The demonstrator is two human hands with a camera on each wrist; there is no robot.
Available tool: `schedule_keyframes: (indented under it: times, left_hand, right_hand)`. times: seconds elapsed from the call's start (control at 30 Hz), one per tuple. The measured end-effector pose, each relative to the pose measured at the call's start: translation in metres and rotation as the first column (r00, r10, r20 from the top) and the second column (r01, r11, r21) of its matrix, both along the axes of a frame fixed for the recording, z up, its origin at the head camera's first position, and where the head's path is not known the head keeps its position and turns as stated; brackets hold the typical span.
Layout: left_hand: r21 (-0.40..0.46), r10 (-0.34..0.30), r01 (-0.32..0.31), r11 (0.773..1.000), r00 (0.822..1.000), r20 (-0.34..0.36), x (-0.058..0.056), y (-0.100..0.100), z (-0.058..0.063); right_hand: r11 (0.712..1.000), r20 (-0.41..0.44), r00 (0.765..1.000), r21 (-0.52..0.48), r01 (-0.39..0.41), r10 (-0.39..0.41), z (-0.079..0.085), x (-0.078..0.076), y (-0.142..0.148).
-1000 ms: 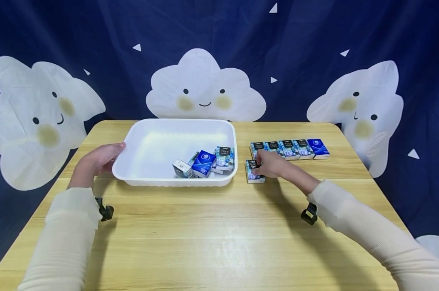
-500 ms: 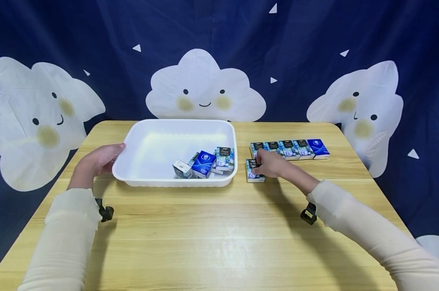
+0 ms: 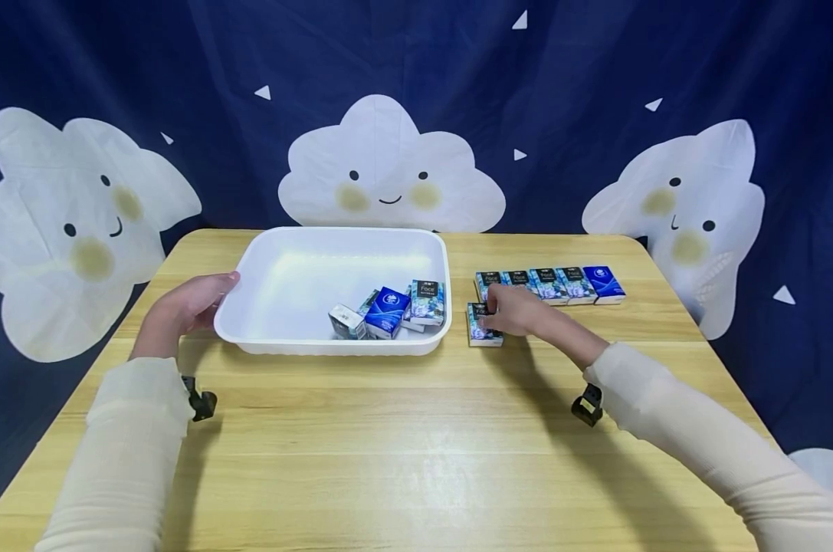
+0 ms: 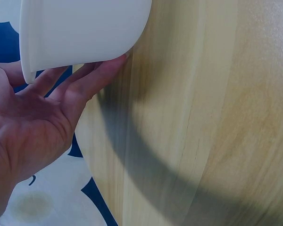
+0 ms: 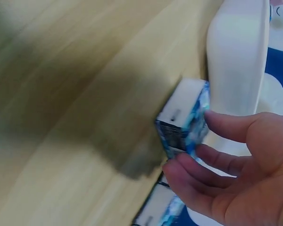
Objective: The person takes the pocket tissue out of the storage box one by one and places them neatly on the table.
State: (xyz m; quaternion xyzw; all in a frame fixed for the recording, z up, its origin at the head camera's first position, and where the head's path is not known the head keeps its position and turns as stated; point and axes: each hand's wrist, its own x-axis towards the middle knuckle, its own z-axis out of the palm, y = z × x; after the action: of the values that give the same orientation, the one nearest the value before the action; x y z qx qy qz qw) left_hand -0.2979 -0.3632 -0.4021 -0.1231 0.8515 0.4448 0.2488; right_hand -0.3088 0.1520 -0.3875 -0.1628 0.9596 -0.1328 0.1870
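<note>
On the left side of the table, my left hand (image 3: pixel 194 301) holds the end of a white plastic tub (image 3: pixel 271 326). In the left wrist view its fingers (image 4: pixel 96 77) reach along the outer wall below the rim. My right hand (image 3: pixel 517 310) pinches a blue floral tissue pack (image 3: pixel 483 334) by its sides, just right of the tub. The right wrist view shows the thumb (image 5: pixel 228 126) on one edge of this pack (image 5: pixel 184 106) and fingertips at the other. Behind it, several packs stand in a row, four-sided and flat, ending in a plain blue pack (image 3: pixel 604 284).
Inside the tub, toward its right end, several tissue packs lie jumbled, among them a blue one (image 3: pixel 387 312) and a floral one (image 3: pixel 427 301). The wooden table (image 3: pixel 388 445) ends at a dark blue curtain (image 3: pixel 450 54) with white cloud prints.
Almost nothing differs. The pack under my right hand sits very slightly farther back than a second ago, while the left hand stays on the tub.
</note>
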Motion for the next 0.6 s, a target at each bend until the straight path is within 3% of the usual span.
schedule_keyframes:
  times: [0.33, 0.6]
  left_hand:
    - [0.02, -0.006, 0.006, 1.0, 1.0, -0.007, -0.001, -0.001, 0.0]
    - [0.0, 0.004, -0.004, 1.0, 1.0, 0.009, -0.001, -0.001, 0.0]
  right_hand:
    - [0.998, -0.171, 0.985, -0.056, 0.005, -0.015, 0.029, 0.0, -0.025]
    - [0.996, -0.185, 0.983, -0.09, -0.025, 0.007, 0.044, 0.007, -0.062]
